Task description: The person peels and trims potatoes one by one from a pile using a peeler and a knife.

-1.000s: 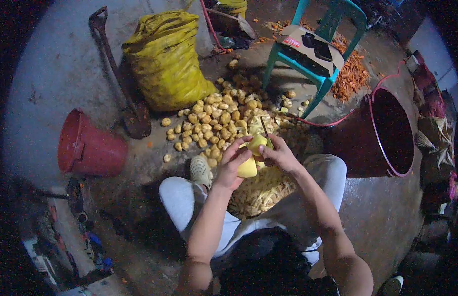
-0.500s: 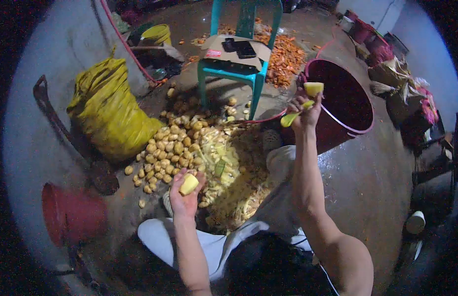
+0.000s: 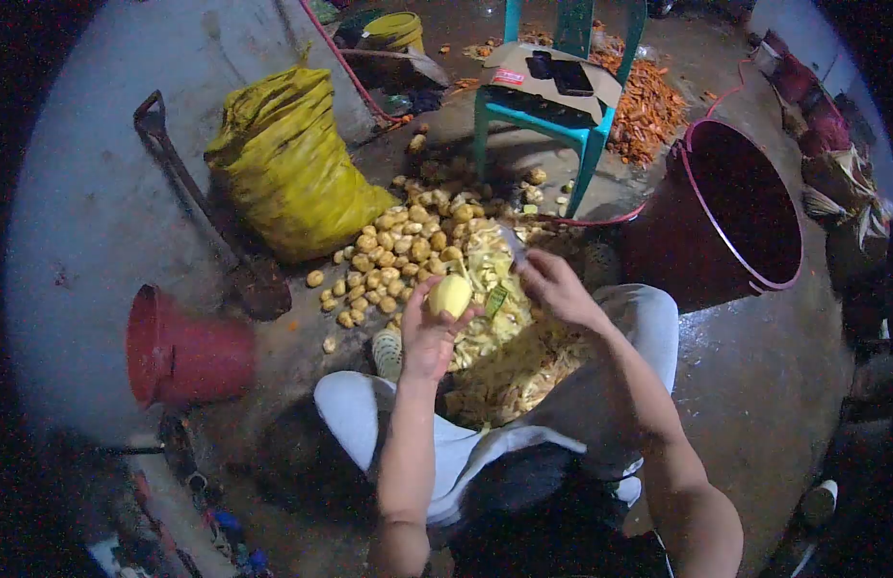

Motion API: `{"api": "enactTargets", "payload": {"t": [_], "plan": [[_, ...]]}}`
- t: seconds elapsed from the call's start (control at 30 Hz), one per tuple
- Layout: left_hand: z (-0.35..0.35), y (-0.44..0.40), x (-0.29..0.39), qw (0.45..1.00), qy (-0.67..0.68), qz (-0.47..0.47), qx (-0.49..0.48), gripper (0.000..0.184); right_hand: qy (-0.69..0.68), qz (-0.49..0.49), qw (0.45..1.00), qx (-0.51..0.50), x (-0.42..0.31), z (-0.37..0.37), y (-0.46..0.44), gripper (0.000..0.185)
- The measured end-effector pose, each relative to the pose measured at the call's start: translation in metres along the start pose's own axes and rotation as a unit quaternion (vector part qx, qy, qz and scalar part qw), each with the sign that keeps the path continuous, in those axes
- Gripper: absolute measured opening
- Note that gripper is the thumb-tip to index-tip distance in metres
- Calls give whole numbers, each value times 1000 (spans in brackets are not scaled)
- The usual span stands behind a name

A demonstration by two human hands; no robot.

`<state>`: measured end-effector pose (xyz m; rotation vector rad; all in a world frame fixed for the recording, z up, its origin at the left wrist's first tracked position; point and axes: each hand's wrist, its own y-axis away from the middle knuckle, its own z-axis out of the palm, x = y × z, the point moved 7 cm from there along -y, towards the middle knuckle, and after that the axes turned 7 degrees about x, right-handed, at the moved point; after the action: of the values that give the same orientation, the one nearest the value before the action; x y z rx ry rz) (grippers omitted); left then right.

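Observation:
In my left hand sits a peeled, pale yellow potato, my fingers curled around its underside. My right hand is closed on a peeler, blurred by motion and partly hidden by the fingers. Below and between both hands lies a heap of pale peelings, with a small green piece on top. Unpeeled potatoes are piled beyond my left hand.
A large maroon tub leans at the right. A teal chair carries cardboard and a phone. Orange scraps lie behind it. On the left are a yellow sack, a shovel and a red bucket.
My right hand has come down from the tub's rim toward the peelings; the potato piece it held is gone from it. The view has shifted left. My left hand still holds a potato.

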<state>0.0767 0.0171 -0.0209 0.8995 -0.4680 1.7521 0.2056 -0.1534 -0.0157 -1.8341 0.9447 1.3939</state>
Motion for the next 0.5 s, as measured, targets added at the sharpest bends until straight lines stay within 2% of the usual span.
{"api": "enactTargets", "payload": {"t": [0.03,0.07,0.1,0.27,0.33,0.37,0.4,0.47,0.5], "plan": [[1,0,1,999,-44,14,12,65,35,21,999,-35,-8,10,3,34],[3,0,3,999,-19,39,27,69,72,39,994,-71,-16,20,6,34],[5,1,8,999,-19,41,30,69,1,106,990,-98,-13,30,13,34],[12,6,20,1000,-12,17,13,70,52,-18,997,-62,-34,40,10,48],[8,6,20,999,-20,25,22,69,38,-17,997,-68,-40,45,9,52],[4,5,21,997,-50,59,24,64,23,-15,997,-72,-42,48,9,56],[1,4,24,992,-81,92,25,59,24,-16,997,-75,-39,51,8,56],[-6,6,23,991,-88,99,36,55,64,-59,994,-62,-35,55,7,39],[-9,7,24,989,-96,104,44,50,65,-60,994,-64,-36,56,7,39]]}}
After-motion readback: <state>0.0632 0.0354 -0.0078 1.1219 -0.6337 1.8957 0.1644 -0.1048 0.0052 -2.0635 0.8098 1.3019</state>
